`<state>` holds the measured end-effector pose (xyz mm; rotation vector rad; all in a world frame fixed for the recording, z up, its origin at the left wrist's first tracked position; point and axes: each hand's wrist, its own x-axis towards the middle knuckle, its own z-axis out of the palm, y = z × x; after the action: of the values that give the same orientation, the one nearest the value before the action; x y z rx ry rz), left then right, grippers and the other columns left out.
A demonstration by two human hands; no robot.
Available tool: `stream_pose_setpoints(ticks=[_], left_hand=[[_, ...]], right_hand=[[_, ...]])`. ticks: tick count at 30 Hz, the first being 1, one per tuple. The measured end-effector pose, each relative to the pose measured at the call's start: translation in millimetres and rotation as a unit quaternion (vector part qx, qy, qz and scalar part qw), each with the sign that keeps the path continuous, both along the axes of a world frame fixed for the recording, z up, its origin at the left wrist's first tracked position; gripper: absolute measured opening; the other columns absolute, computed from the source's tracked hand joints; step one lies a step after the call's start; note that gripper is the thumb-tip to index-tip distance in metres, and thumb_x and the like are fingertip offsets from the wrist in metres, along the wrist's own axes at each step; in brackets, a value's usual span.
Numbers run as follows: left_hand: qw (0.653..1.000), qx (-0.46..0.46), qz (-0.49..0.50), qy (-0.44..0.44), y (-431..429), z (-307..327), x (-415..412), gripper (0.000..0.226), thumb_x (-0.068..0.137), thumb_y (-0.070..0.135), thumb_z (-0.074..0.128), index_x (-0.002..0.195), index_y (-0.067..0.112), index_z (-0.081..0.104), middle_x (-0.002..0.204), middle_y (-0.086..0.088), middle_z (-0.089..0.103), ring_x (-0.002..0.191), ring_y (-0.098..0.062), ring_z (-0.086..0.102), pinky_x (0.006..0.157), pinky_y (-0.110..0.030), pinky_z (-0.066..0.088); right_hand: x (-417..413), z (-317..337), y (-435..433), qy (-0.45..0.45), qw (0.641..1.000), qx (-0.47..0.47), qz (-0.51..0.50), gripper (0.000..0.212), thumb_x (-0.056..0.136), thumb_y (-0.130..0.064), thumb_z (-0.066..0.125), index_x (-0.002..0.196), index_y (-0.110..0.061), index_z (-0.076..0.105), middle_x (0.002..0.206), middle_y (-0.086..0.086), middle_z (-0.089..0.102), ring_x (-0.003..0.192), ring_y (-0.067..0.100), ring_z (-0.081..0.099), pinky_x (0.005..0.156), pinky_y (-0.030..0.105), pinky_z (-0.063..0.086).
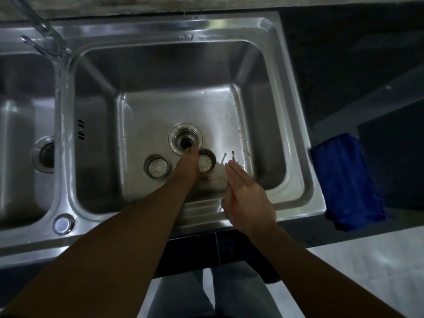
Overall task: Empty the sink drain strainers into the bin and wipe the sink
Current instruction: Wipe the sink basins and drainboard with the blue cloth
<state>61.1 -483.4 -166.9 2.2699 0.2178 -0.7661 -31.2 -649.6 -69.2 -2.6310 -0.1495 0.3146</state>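
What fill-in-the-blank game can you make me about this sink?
1. The cloth beside the sink is ____.
2. ____ strainers lie loose on the sink floor.
3. The right hand holds a thin ____ stick.
Missing words: blue; two; red.

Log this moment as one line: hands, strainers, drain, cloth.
left hand: reaching at open drain | right hand: holding thin sticks | strainers: both out, on basin floor | blue cloth: right of sink, untouched
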Motion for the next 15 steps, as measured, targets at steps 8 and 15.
stream_pose_setpoints(ticks=[8,15], left_hand=[[0.996,0.047,-0.028,-0.064,3,48,-29,0.062,0.087,0.042,0.067,0.143,0.025,0.045,0.146,-0.005,0.05,0.131,-0.029,0.051,0.106,-0.043,0.044],[0.988,0.056,-0.111,-0.095,-39,89,-61,0.048,0.096,0.058,0.045,0.128,0.026,0.061,0.132,-0.006,0.064,0.119,-0.029,0.06,0.1,-0.041,0.049]], right_hand=[[1,0,-5,-0.07,0.988,0.137,-0.02,0.041,0.104,-0.016,0.042,0.145,-0.012,0.048,0.152,0.006,0.047,0.13,0.021,0.056,0.105,0.041,0.05],[49,33,-41,-0.103,0.956,0.27,-0.052,0.04,0.108,-0.028,0.035,0.148,-0.029,0.044,0.155,-0.017,0.04,0.145,0.0,0.033,0.121,0.031,0.029]])
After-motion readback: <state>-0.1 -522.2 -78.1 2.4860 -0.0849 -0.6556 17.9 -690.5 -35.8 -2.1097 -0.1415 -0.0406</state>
